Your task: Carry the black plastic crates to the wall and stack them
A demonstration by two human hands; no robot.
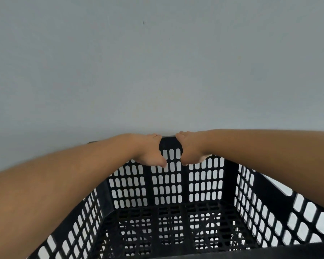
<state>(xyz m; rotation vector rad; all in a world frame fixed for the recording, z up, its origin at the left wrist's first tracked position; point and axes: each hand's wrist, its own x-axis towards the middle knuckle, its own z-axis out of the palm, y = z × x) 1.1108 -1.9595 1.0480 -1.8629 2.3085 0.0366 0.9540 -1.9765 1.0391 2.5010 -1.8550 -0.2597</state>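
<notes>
A black plastic crate (166, 217) with slotted walls and a grid floor fills the lower half of the head view, seen from above and empty inside. Its far wall stands close to the pale grey wall (157, 71). My left hand (150, 150) grips the far rim just left of the middle, fingers curled over the top edge and thumb inside. My right hand (190, 148) grips the same rim just right of the middle in the same way. Both forearms reach across the crate's opening. Whatever lies beneath the crate is hidden.
The plain grey wall takes up the whole upper half of the view. Pale floor or wall shows through the crate's slots. Nothing else shows around the crate.
</notes>
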